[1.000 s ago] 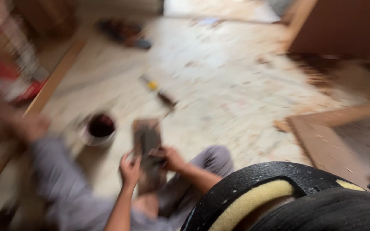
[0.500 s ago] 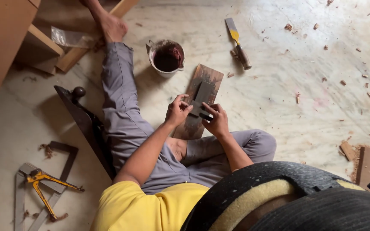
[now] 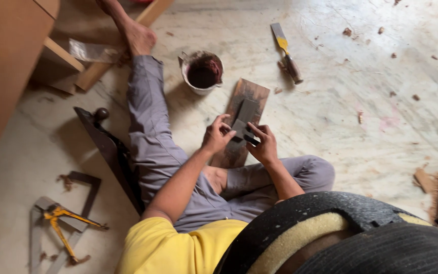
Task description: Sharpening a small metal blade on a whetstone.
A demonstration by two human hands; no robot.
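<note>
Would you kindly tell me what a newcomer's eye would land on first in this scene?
Both hands, left hand and right hand, grip a dark flat block over a wooden board at the centre. Just beyond stands a stained pot of dark paste, with a yellow-handled chisel lying farther right.

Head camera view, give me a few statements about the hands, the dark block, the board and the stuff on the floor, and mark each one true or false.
1. Both hands hold the dark grey block over the wooden board. True: left hand and right hand both grip it.
2. The small bucket is empty. False: it holds a dark reddish-brown liquid.
3. The yellow-handled chisel lies on the floor, apart from both hands. True.
4. The chisel rests inside the bucket. False: it lies to the right of it on the floor.
5. A yellow clamp lies on the floor at lower left. True.
</note>
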